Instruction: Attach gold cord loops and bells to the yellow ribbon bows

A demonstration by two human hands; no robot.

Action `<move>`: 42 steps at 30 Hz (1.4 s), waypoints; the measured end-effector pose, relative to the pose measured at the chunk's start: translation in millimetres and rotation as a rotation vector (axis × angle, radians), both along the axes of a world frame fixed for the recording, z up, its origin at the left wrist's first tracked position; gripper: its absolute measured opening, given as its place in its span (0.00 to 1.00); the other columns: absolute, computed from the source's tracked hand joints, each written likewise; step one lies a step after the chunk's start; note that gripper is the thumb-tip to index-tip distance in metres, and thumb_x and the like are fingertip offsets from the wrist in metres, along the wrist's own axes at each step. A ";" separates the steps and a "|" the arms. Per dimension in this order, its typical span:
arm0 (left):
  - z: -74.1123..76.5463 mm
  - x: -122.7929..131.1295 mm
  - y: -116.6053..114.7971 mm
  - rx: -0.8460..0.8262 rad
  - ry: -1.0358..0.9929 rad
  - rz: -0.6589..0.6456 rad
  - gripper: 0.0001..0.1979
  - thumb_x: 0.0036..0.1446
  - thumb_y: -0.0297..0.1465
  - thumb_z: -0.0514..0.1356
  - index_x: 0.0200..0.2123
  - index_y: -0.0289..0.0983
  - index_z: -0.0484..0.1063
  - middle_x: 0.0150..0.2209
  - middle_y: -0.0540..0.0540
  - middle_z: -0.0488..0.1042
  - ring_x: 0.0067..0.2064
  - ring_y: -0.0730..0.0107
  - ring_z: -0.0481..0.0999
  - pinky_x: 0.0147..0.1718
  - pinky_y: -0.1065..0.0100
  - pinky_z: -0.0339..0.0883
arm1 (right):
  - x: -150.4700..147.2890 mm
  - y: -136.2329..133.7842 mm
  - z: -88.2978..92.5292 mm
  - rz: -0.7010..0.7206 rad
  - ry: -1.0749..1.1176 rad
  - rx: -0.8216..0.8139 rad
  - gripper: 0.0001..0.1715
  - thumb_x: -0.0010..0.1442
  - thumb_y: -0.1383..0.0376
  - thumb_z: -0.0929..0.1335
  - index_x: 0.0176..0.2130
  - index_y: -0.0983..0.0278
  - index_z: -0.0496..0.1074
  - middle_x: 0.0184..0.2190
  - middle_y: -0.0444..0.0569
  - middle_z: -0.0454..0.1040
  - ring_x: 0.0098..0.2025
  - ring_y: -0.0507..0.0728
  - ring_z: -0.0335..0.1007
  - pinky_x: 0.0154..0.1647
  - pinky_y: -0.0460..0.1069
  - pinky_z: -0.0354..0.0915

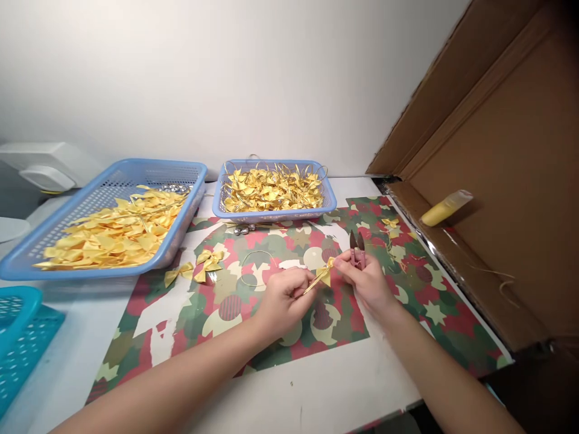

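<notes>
Over the patterned sheet, my left hand (pixel 288 294) is closed, pinching gold cord (pixel 313 283) that runs to a yellow ribbon bow (pixel 330 265). My right hand (pixel 368 283) grips the bow's far side between thumb and fingers. Tucked in that same hand is a pair of pink-handled scissors (pixel 357 248), its dark blades pointing away from me. Left of my hands lie two loose yellow bows (pixel 209 263) and a thin loop of gold cord (pixel 244 269). Small silver bells (pixel 244 230) sit beyond the loop.
A blue basket (pixel 274 214) at the back holds corded bows. The larger blue basket (pixel 174 241) on the left holds yellow bows and silver pieces. A teal basket (pixel 45 337) stands at lower left. Cardboard (pixel 502 157) walls the right side, with a yellow-filled tube (pixel 446 208) against it.
</notes>
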State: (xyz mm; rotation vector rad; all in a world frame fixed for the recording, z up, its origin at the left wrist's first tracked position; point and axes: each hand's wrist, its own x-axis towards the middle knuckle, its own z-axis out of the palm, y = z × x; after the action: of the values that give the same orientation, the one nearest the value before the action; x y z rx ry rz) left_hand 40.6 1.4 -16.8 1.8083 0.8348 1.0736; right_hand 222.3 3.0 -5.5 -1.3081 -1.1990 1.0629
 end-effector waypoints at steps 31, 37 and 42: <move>31.7 -18.4 4.8 0.572 0.867 -0.388 0.07 0.59 0.33 0.56 0.35 0.38 0.74 0.37 0.44 0.76 0.42 0.61 0.72 0.39 0.61 0.63 | -78.4 132.3 58.6 -0.111 -0.809 -0.088 0.07 0.54 0.63 0.74 0.30 0.65 0.76 0.35 0.51 0.78 0.43 0.60 0.73 0.38 0.50 0.65; 69.8 -49.0 27.1 0.346 1.036 -0.187 0.07 0.56 0.28 0.56 0.34 0.36 0.75 0.35 0.41 0.78 0.39 0.57 0.76 0.33 0.63 0.65 | -52.5 129.7 74.0 -0.192 -0.953 0.019 0.12 0.53 0.56 0.72 0.32 0.62 0.73 0.31 0.48 0.76 0.31 0.55 0.69 0.28 0.47 0.55; 83.1 -75.2 44.5 0.145 1.136 -0.109 0.11 0.47 0.29 0.64 0.37 0.36 0.77 0.38 0.40 0.79 0.39 0.55 0.77 0.30 0.66 0.65 | -9.4 77.9 49.6 -0.144 -1.031 0.064 0.18 0.65 0.52 0.60 0.35 0.62 0.68 0.22 0.44 0.70 0.25 0.54 0.64 0.27 0.47 0.53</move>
State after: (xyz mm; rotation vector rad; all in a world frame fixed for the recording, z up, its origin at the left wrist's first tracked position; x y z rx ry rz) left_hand -34.6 45.8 66.3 2.5394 1.2694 -0.0783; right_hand 213.0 80.9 44.1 -1.9312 -1.8013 0.1772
